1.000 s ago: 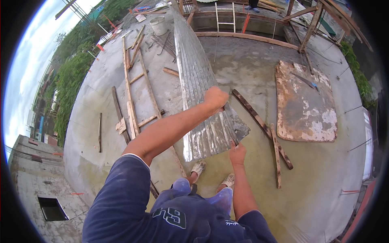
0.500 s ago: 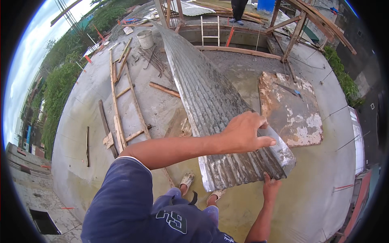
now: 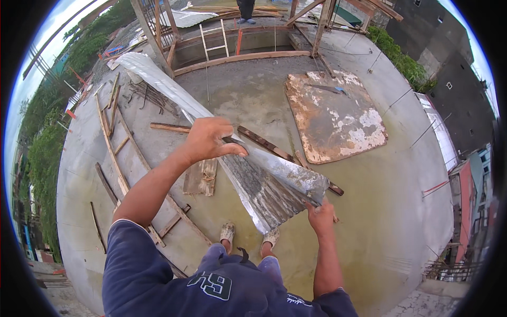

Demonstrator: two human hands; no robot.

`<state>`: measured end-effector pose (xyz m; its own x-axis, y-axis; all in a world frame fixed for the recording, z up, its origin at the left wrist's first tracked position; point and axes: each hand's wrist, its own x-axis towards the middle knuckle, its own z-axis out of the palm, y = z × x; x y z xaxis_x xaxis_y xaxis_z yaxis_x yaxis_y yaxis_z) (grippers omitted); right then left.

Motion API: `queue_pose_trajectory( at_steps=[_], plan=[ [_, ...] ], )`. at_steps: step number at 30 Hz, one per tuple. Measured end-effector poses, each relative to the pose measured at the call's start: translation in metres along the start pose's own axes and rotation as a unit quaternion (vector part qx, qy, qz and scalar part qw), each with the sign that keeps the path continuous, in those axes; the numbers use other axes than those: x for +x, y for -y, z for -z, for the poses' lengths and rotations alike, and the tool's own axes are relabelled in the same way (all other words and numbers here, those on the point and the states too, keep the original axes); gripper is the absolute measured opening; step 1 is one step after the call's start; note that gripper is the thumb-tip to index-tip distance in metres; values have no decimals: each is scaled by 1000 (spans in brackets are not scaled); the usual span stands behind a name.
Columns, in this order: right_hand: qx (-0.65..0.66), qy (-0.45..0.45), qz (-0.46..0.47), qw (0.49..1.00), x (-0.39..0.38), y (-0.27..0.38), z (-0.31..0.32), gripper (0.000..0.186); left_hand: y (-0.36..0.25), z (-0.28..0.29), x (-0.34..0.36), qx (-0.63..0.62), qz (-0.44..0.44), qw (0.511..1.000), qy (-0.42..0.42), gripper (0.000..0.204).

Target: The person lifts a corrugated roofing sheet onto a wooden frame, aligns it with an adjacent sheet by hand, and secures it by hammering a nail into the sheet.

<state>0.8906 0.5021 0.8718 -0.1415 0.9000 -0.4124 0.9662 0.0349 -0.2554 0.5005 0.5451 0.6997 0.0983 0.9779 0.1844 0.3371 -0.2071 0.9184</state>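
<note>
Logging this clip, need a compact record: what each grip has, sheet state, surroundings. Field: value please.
left grip: on corrugated metal sheet, partway along it
right grip: on the sheet's near end, right corner
sheet state: bent lengthwise, stretching toward upper left
floor: concrete slab
right side: saw on patchy board
left side: wooden pieces on the slab
far side: pale ladder; another person's legs

A long, stained corrugated metal sheet [image 3: 259, 187] is held aslant, bent.

Glossy metal sheet [image 3: 259, 185], rough flaking board [image 3: 338, 121]
</note>
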Motion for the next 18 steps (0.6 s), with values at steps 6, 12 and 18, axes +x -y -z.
queue_pose_trajectory(
  at_steps=[6, 12, 18],
  plan=[
    [-12, -32, -44, 998, -26, -30, 60, 18, -68, -16, 15, -73, 37, 995, -63, 62],
    [-8, -111, -104, 988, -48, -9, 208, 19, -183, -45, 93, -39, -101, 985, -135, 57],
    [-102, -136, -190, 967, -100, -53, 373, 16, -319, -75, 195, -118, -230, 929, -265, 59]
  ],
)
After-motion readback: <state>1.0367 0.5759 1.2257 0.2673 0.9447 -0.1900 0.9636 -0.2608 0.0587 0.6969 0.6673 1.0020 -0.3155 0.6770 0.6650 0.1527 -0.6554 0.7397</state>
